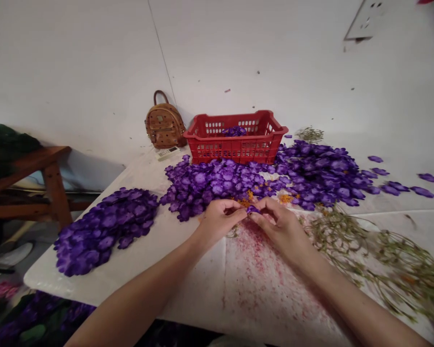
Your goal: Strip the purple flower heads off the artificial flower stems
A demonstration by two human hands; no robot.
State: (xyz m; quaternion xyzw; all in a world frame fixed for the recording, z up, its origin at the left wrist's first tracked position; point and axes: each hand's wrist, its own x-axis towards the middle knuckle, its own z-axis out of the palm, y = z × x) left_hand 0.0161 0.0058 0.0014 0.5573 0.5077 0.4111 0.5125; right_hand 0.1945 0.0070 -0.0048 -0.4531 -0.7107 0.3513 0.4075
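My left hand (222,217) and my right hand (277,219) meet over the middle of the table, fingertips pinched together. Between them is a small purple flower piece (253,210), mostly covered by the fingers. Just beyond the hands lie small orange-yellow flower centres (249,196). Behind these spreads a heap of purple fabric flower heads (210,180), with a further purple pile (321,171) to its right. Right of my right hand, green plastic stems (342,231) lie in a loose tangle.
A red plastic basket (235,149) with some purple flowers inside stands against the wall. Left of it are a brown backpack (164,125) and a white remote control (168,153). Another purple pile (108,226) lies near the table's left edge, beside a wooden frame (56,188).
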